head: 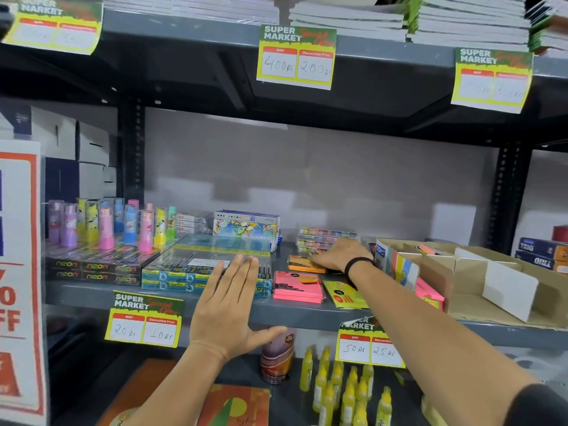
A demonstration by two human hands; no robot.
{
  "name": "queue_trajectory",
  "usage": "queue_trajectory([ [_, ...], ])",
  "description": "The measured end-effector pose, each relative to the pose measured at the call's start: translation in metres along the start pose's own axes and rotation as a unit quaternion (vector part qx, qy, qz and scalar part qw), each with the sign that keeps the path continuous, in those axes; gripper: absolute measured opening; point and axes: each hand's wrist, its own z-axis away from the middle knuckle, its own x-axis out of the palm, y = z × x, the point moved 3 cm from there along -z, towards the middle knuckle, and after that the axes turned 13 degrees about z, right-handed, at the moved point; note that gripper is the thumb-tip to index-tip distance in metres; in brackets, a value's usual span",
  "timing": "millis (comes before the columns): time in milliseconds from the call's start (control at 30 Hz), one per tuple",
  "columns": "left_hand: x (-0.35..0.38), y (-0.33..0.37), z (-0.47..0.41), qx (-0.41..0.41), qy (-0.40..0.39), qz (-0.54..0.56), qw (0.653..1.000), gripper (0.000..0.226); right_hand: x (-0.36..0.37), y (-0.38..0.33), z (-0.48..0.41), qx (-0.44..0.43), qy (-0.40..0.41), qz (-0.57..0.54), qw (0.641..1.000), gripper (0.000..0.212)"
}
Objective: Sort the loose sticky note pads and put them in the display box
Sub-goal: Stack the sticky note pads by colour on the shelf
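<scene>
Loose sticky note pads lie on the grey shelf [153,298]: an orange pad [299,262], a stack of pink pads [296,287] and a yellow pad [345,295]. The cardboard display box [498,284] stands at the right, with pink pads [428,293] in its near compartment. My right hand [339,253] rests palm down on the orange pad, fingers curled over its far edge; whether it grips it is unclear. My left hand [229,305] hovers flat and open in front of the shelf edge, holding nothing.
Blue pen boxes [196,265], neon boxes [92,269] and coloured tubes [104,226] fill the shelf's left. Oil pastel boxes [246,227] and clear bead cases [322,239] stand behind the pads. Yellow glue bottles [344,392] and a can [276,358] stand on the lower shelf.
</scene>
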Motion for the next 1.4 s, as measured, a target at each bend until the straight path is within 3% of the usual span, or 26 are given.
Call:
queue_trajectory([
  [133, 0.0, 0.0, 0.0, -0.007, -0.017, 0.002, 1.0, 0.109, -0.014, 0.012, 0.01, 0.0, 0.002, -0.029, 1.0, 0.078],
  [367, -0.001, 0.001, 0.0, -0.009, -0.022, 0.005, 1.0, 0.11, -0.028, 0.042, 0.093, 0.019, 0.163, -0.048, 0.985, 0.062],
  [467, -0.002, 0.001, -0.001, -0.008, -0.018, 0.007, 1.0, 0.109, -0.022, 0.042, 0.127, 0.024, 0.189, -0.036, 0.981, 0.06],
  [700, -0.002, 0.002, -0.002, -0.007, -0.018, 0.011, 1.0, 0.108, -0.001, 0.035, 0.152, 0.054, 0.202, 0.058, 0.976, 0.07],
  [1067, -0.002, 0.002, -0.001, -0.004, -0.014, 0.013, 1.0, 0.108, -0.004, 0.031, 0.14, 0.066, 0.153, 0.068, 0.984, 0.068],
  [1200, -0.003, 0.002, -0.001, -0.004, -0.015, 0.016, 1.0, 0.108, -0.003, 0.027, 0.143, 0.057, 0.145, 0.102, 0.982, 0.079],
  [1300, -0.002, 0.001, 0.0, 0.0, -0.013, 0.011, 1.0, 0.108, -0.016, 0.028, 0.141, 0.035, 0.132, 0.072, 0.988, 0.083],
  [1400, -0.001, 0.001, 0.001, 0.007, -0.006, 0.002, 1.0, 0.108, -0.036, 0.032, 0.118, 0.045, 0.127, 0.032, 0.99, 0.071],
])
